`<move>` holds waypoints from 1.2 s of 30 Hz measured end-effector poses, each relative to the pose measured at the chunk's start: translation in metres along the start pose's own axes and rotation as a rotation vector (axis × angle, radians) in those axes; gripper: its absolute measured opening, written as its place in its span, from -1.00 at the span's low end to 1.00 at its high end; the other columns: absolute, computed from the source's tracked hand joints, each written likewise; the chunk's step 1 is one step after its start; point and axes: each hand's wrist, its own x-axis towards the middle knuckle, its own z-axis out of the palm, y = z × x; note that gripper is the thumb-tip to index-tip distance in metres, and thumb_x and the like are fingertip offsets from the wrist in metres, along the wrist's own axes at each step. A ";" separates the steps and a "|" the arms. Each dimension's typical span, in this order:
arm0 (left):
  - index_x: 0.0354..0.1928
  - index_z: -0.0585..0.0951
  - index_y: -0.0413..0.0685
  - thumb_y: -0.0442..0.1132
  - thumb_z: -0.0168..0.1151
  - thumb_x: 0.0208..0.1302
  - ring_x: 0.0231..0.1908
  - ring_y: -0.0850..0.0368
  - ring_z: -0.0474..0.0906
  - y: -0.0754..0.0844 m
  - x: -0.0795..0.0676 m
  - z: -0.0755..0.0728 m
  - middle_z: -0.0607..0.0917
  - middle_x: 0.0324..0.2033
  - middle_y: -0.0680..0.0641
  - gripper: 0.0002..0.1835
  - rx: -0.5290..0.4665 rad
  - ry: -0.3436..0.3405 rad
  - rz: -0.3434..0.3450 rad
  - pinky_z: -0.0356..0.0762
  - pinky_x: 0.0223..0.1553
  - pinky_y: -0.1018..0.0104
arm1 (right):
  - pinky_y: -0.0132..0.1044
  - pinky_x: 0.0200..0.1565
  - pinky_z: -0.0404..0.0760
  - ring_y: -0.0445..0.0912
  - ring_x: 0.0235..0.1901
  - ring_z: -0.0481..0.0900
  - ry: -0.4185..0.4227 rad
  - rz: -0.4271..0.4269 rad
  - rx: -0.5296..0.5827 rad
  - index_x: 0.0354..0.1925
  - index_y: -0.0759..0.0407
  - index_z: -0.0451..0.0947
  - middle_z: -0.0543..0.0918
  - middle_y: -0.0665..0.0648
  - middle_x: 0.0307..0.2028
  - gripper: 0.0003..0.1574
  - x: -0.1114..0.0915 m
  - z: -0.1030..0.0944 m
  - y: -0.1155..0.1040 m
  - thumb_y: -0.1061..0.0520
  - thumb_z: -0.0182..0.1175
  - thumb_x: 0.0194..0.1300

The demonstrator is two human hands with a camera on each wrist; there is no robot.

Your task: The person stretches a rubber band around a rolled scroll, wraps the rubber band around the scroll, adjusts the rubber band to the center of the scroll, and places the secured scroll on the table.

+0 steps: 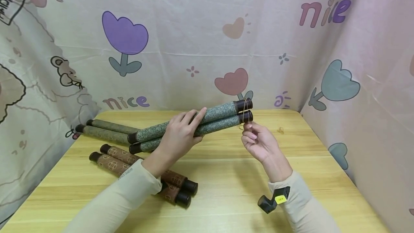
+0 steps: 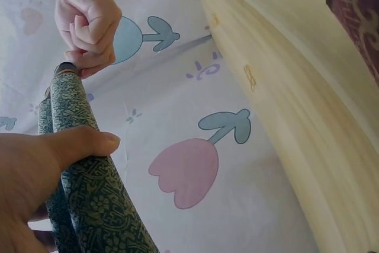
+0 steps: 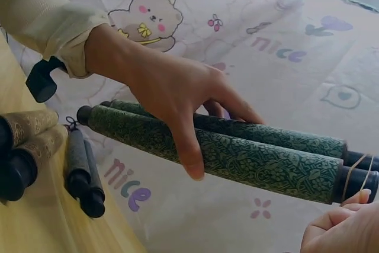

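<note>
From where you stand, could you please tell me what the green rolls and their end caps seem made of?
The green rolls look covered in mostly matt fabric, perhaps brocade, given the floral pattern. Their end caps show highlights suggesting smooth plastic or lacquered wood.

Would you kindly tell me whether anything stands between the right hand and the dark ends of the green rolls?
Nothing visible does: the right hand is close beside the dark ends of the green rolls, pinching a thin band across them.

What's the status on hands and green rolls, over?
Left hand grips green rolls mid-length. Right hand pinches thin band looped around their dark ends. Nothing visibly in the way.
</note>
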 end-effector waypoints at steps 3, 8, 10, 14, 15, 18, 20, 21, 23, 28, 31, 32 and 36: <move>0.40 0.37 -0.03 0.03 0.64 -0.19 -0.06 -0.18 0.56 0.000 0.000 0.001 0.59 0.04 -0.19 0.04 0.005 -0.015 -0.009 0.57 -0.06 -0.07 | -0.51 -0.55 0.04 -0.27 -0.67 0.08 0.011 -0.016 -0.012 -0.10 0.14 0.15 0.40 0.04 -0.51 -0.93 0.000 0.000 0.002 0.29 -0.21 0.54; 0.40 0.38 -0.03 0.00 0.65 -0.20 -0.06 -0.18 0.57 -0.001 0.001 0.002 0.60 0.05 -0.20 0.04 -0.001 -0.037 -0.044 0.58 -0.08 -0.08 | -0.52 -0.57 0.05 -0.28 -0.67 0.14 -0.013 -0.058 -0.081 -0.19 0.18 0.23 0.42 0.04 -0.47 -0.92 0.000 0.000 0.005 0.29 -0.18 0.53; 0.40 0.38 -0.03 0.00 0.65 -0.19 -0.06 -0.18 0.57 0.000 0.001 0.003 0.59 0.06 -0.20 0.04 -0.004 -0.057 -0.058 0.58 -0.09 -0.09 | -0.52 -0.59 0.05 -0.28 -0.67 0.14 -0.022 -0.064 -0.104 -0.20 0.19 0.25 0.41 0.03 -0.46 -0.89 0.000 0.000 0.007 0.29 -0.19 0.54; 0.40 0.38 -0.06 0.05 0.63 -0.16 -0.07 -0.19 0.58 0.000 0.000 0.004 0.59 0.06 -0.21 0.03 -0.006 -0.101 -0.078 0.61 -0.13 -0.09 | -0.53 -0.61 0.13 -0.27 -0.66 0.22 0.003 -0.046 -0.107 -0.23 0.23 0.38 0.52 0.05 -0.46 -0.91 0.000 -0.002 0.009 0.28 -0.05 0.49; 0.41 0.37 -0.06 0.06 0.62 -0.16 -0.08 -0.19 0.59 -0.001 0.001 0.004 0.59 0.06 -0.21 0.03 -0.004 -0.109 -0.088 0.62 -0.15 -0.07 | -0.54 -0.61 0.17 -0.27 -0.65 0.26 0.009 -0.037 -0.116 -0.25 0.24 0.42 0.55 0.05 -0.46 -0.88 0.000 -0.002 0.009 0.28 -0.03 0.48; 0.41 0.36 -0.07 0.08 0.62 -0.16 -0.10 -0.18 0.59 -0.005 0.002 0.004 0.59 0.04 -0.20 0.05 -0.006 -0.115 -0.137 0.62 -0.14 -0.04 | -0.54 -0.59 0.31 -0.25 -0.62 0.39 0.008 -0.010 -0.152 -0.31 0.26 0.55 0.64 0.06 -0.47 -0.76 0.001 -0.004 0.008 0.25 0.00 0.49; 0.41 0.36 -0.06 0.07 0.63 -0.17 -0.10 -0.18 0.59 -0.008 0.002 0.004 0.60 0.03 -0.19 0.05 0.000 -0.119 -0.166 0.62 -0.16 -0.03 | -0.54 -0.56 0.36 -0.25 -0.59 0.43 -0.010 0.009 -0.187 -0.33 0.26 0.59 0.65 0.06 -0.48 -0.68 0.001 -0.006 0.007 0.24 -0.05 0.52; 0.40 0.37 -0.05 0.08 0.64 -0.19 -0.11 -0.18 0.59 -0.010 0.002 0.003 0.60 0.03 -0.19 0.05 0.003 -0.124 -0.173 0.62 -0.17 -0.04 | -0.53 -0.55 0.38 -0.24 -0.59 0.44 -0.017 0.014 -0.198 -0.33 0.26 0.60 0.66 0.06 -0.47 -0.66 0.002 -0.006 0.006 0.23 -0.06 0.53; 0.40 0.39 -0.03 0.08 0.64 -0.20 -0.10 -0.19 0.59 -0.012 0.000 0.003 0.61 0.03 -0.18 0.05 0.002 -0.143 -0.171 0.62 -0.19 -0.09 | -0.52 -0.53 0.40 -0.24 -0.57 0.44 -0.031 0.021 -0.213 -0.33 0.25 0.61 0.67 0.06 -0.45 -0.65 0.002 -0.008 0.004 0.22 -0.07 0.53; 0.41 0.38 0.02 0.12 0.61 -0.16 -0.06 -0.20 0.58 -0.012 -0.008 0.003 0.60 0.07 -0.16 0.03 -0.009 -0.235 -0.167 0.59 -0.18 -0.15 | -0.51 -0.51 0.43 -0.22 -0.55 0.45 -0.044 -0.011 -0.293 -0.33 0.22 0.61 0.68 0.06 -0.42 -0.67 0.003 -0.009 -0.003 0.21 -0.04 0.52; 0.42 0.36 0.05 0.13 0.59 -0.13 -0.02 -0.20 0.56 -0.010 -0.013 0.004 0.59 0.10 -0.15 0.02 -0.018 -0.304 -0.184 0.58 -0.13 -0.14 | -0.51 -0.50 0.44 -0.22 -0.55 0.46 -0.033 -0.051 -0.375 -0.33 0.19 0.61 0.66 0.05 -0.42 -0.68 0.003 -0.009 -0.007 0.19 -0.02 0.52; 0.43 0.35 0.06 0.14 0.58 -0.12 0.00 -0.20 0.55 -0.010 -0.015 0.004 0.58 0.11 -0.15 0.02 -0.020 -0.327 -0.190 0.58 -0.11 -0.13 | -0.50 -0.50 0.44 -0.21 -0.54 0.47 -0.028 -0.065 -0.400 -0.34 0.18 0.61 0.66 0.04 -0.43 -0.69 0.003 -0.009 -0.008 0.18 -0.01 0.51; 0.43 0.34 0.09 0.16 0.57 -0.11 0.04 -0.20 0.54 -0.009 -0.020 0.004 0.57 0.13 -0.13 0.02 -0.019 -0.384 -0.199 0.56 -0.08 -0.13 | -0.50 -0.51 0.45 -0.21 -0.55 0.48 -0.003 -0.137 -0.547 -0.33 0.16 0.62 0.64 0.03 -0.44 -0.71 0.004 -0.011 -0.011 0.17 0.02 0.50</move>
